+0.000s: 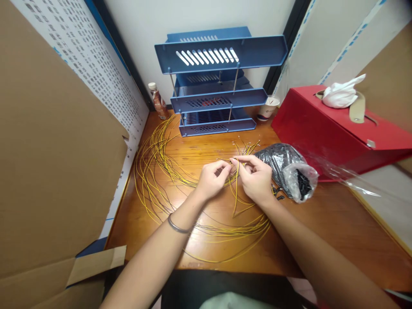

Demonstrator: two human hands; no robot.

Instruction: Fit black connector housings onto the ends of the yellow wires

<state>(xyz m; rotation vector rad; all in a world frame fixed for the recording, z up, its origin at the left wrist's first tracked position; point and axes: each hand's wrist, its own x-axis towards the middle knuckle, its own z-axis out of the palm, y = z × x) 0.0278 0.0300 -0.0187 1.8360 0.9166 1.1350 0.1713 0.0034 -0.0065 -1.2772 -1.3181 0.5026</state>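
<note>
Over the middle of the desk, my left hand (pixel 213 177) and my right hand (pixel 256 175) meet with their fingertips almost touching. A yellow wire (pixel 236 195) hangs in a loop from the pinched fingers of my right hand. My left thumb and index finger are closed beside it; what they pinch is too small and too covered to make out. Around and beneath both hands lies a big loose coil of yellow and dark wires (pixel 162 161). Several wire ends (pixel 247 148) with small tips fan out just behind my right hand.
Right of my hands lies an open clear plastic bag (pixel 283 165) of black pieces, with a few loose black pieces (pixel 277 192) beside it. Behind stand a blue tray rack (pixel 219 96), a bottle (pixel 159 102) and a paper cup (pixel 268 108). A red box (pixel 331 128) and cardboard (pixel 58 141) flank the desk.
</note>
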